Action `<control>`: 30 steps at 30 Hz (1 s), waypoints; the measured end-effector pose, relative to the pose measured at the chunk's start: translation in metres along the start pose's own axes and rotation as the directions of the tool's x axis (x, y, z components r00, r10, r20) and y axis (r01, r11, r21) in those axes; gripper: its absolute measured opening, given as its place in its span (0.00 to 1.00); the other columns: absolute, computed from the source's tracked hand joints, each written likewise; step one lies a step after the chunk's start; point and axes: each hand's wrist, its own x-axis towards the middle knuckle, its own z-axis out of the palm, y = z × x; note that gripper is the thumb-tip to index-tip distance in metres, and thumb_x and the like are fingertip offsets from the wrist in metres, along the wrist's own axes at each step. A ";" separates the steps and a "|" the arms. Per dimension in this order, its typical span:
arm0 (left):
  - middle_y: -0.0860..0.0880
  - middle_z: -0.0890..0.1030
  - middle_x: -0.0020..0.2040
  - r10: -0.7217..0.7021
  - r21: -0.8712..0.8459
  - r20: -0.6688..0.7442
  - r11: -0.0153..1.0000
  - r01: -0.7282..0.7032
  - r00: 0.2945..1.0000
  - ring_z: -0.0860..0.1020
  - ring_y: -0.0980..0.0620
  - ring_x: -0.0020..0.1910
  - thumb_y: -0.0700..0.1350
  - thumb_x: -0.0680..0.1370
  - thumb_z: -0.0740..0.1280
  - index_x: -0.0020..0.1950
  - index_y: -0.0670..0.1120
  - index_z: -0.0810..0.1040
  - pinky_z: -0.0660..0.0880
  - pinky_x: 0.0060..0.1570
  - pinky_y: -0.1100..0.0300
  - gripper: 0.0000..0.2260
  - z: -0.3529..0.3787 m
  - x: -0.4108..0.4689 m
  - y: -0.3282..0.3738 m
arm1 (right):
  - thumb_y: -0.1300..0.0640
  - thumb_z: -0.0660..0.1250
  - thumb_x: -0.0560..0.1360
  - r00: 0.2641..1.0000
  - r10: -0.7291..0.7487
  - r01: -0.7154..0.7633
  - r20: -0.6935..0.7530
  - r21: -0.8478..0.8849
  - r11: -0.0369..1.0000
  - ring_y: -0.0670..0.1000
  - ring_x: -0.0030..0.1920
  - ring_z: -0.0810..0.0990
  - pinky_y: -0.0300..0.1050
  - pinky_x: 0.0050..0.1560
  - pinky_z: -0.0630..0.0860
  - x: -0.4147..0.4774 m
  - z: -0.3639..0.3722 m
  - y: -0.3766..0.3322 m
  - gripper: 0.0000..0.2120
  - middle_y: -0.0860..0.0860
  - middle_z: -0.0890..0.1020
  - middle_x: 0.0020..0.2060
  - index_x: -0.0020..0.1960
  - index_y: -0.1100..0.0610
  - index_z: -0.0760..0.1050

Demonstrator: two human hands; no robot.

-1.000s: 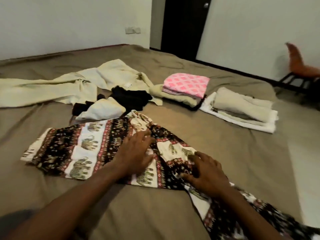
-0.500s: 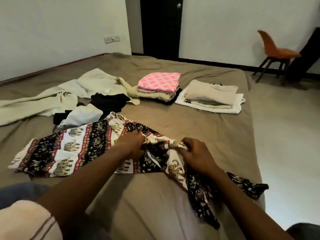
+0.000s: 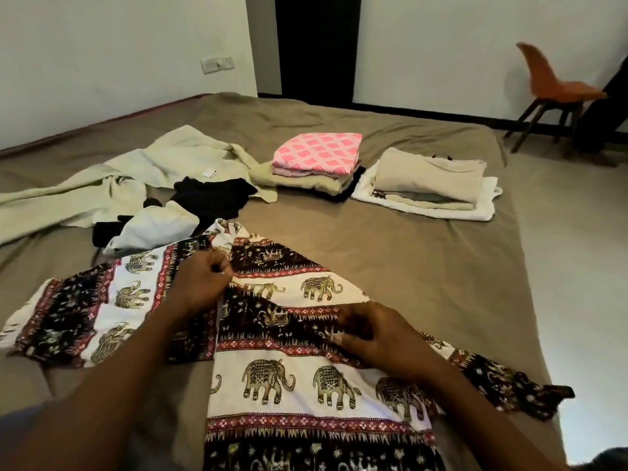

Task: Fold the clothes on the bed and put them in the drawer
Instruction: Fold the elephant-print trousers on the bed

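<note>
Elephant-print cloth (image 3: pixel 272 372) has spread wider, near end cut off.

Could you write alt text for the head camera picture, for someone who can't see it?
The left hand and right hand grip an elephant-print garment on a brown bed. Behind lie loose cream clothes and black clothes, plus a pink-topped stack and a beige stack.

- Garment (image 3: pixel 289 368) is showing white, black and red bands with tan elephants.
- Folded cloth (image 3: pixel 317 153) is showing pink-white diamonds.
- Bed (image 3: pixel 407 260) is showing plain brown.
</note>
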 end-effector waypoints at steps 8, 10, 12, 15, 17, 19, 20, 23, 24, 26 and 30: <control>0.50 0.76 0.30 -0.021 0.164 -0.123 0.986 0.041 0.992 0.74 0.50 0.32 0.36 0.76 0.69 0.30 0.48 0.77 0.69 0.40 0.57 0.15 -0.003 0.020 0.003 | 0.38 0.69 0.77 0.976 0.106 -0.186 -0.189 -0.480 0.858 0.49 0.63 0.71 0.50 0.62 0.73 0.010 -0.012 0.024 0.25 0.44 0.72 0.62 0.70 0.43 0.68; 0.48 0.81 0.32 -0.047 -0.003 -0.107 0.999 0.047 0.993 0.78 0.53 0.33 0.36 0.76 0.69 0.34 0.45 0.80 0.73 0.38 0.58 0.11 0.010 0.015 0.009 | 0.44 0.69 0.79 0.965 0.102 -0.201 -0.242 -0.434 0.878 0.49 0.56 0.76 0.49 0.53 0.76 0.010 -0.018 0.027 0.11 0.43 0.75 0.52 0.59 0.44 0.75; 0.47 0.82 0.34 -0.001 -0.127 -0.086 0.992 -0.010 0.996 0.82 0.51 0.35 0.36 0.77 0.69 0.37 0.45 0.80 0.79 0.40 0.54 0.09 0.018 0.010 0.021 | 0.45 0.68 0.80 0.948 0.040 -0.173 -0.315 -0.407 0.897 0.48 0.51 0.77 0.48 0.48 0.75 0.008 -0.019 0.020 0.05 0.42 0.75 0.46 0.52 0.45 0.77; 0.48 0.82 0.35 0.121 -0.207 -0.048 0.970 -0.128 0.992 0.83 0.53 0.34 0.36 0.77 0.68 0.40 0.46 0.79 0.81 0.35 0.58 0.07 0.014 0.015 0.048 | 0.35 0.69 0.76 0.972 -0.017 0.020 -0.232 0.013 1.000 0.44 0.45 0.80 0.49 0.47 0.81 -0.006 -0.014 -0.012 0.14 0.44 0.81 0.43 0.47 0.45 0.77; 0.49 0.83 0.36 0.188 -0.220 -0.001 0.958 -0.183 0.982 0.81 0.56 0.32 0.35 0.76 0.70 0.41 0.46 0.80 0.78 0.35 0.63 0.07 0.007 0.029 0.069 | 0.24 0.67 0.69 0.995 -0.058 0.050 0.087 0.093 0.994 0.43 0.49 0.80 0.48 0.52 0.82 -0.018 0.001 -0.037 0.26 0.41 0.80 0.48 0.51 0.45 0.76; 0.48 0.84 0.38 0.189 -0.282 0.060 0.945 -0.165 0.980 0.82 0.55 0.33 0.35 0.75 0.73 0.43 0.45 0.81 0.79 0.36 0.59 0.06 0.004 0.049 0.096 | 0.20 0.65 0.66 0.955 -0.065 0.159 0.291 -0.312 0.937 0.45 0.59 0.71 0.50 0.63 0.72 -0.029 0.027 -0.046 0.34 0.42 0.72 0.58 0.60 0.43 0.73; 0.47 0.84 0.38 0.172 -0.309 0.083 0.941 -0.138 0.982 0.82 0.54 0.33 0.36 0.75 0.74 0.44 0.45 0.82 0.80 0.36 0.57 0.06 0.005 0.060 0.107 | 0.24 0.66 0.69 0.947 -0.070 0.219 0.312 -0.475 0.852 0.48 0.62 0.67 0.52 0.66 0.67 -0.028 0.037 -0.047 0.31 0.44 0.70 0.60 0.62 0.44 0.72; 0.45 0.84 0.36 0.140 -0.315 0.135 0.945 -0.092 0.981 0.82 0.51 0.33 0.37 0.75 0.76 0.46 0.42 0.82 0.80 0.35 0.57 0.05 0.015 0.095 0.146 | 0.43 0.69 0.79 0.958 -0.115 0.188 0.262 -0.269 0.945 0.47 0.55 0.73 0.45 0.59 0.73 -0.015 0.022 -0.036 0.10 0.44 0.75 0.53 0.53 0.48 0.77; 0.44 0.83 0.35 0.126 -0.338 0.160 0.939 -0.066 0.979 0.81 0.50 0.33 0.36 0.76 0.75 0.46 0.40 0.81 0.80 0.34 0.57 0.04 0.023 0.106 0.159 | 0.47 0.70 0.79 0.953 -0.111 0.138 0.281 -0.077 0.988 0.45 0.50 0.77 0.42 0.53 0.76 -0.011 0.005 -0.024 0.07 0.44 0.79 0.48 0.50 0.50 0.78; 0.41 0.82 0.36 0.081 -0.410 0.223 0.912 0.018 0.971 0.79 0.48 0.33 0.33 0.77 0.73 0.48 0.37 0.80 0.79 0.34 0.55 0.04 0.033 0.121 0.174 | 0.54 0.72 0.80 0.961 -0.086 0.009 0.264 0.280 0.960 0.47 0.41 0.81 0.42 0.43 0.77 -0.004 -0.035 -0.003 0.06 0.51 0.84 0.41 0.48 0.56 0.81; 0.43 0.82 0.39 0.052 -0.539 0.140 0.841 0.032 0.989 0.83 0.48 0.38 0.32 0.76 0.72 0.44 0.41 0.80 0.82 0.40 0.57 0.05 0.069 0.146 0.185 | 0.59 0.70 0.80 0.962 0.222 -0.060 -0.160 0.668 0.742 0.53 0.40 0.81 0.44 0.39 0.78 0.016 -0.110 0.048 0.06 0.57 0.84 0.41 0.46 0.58 0.84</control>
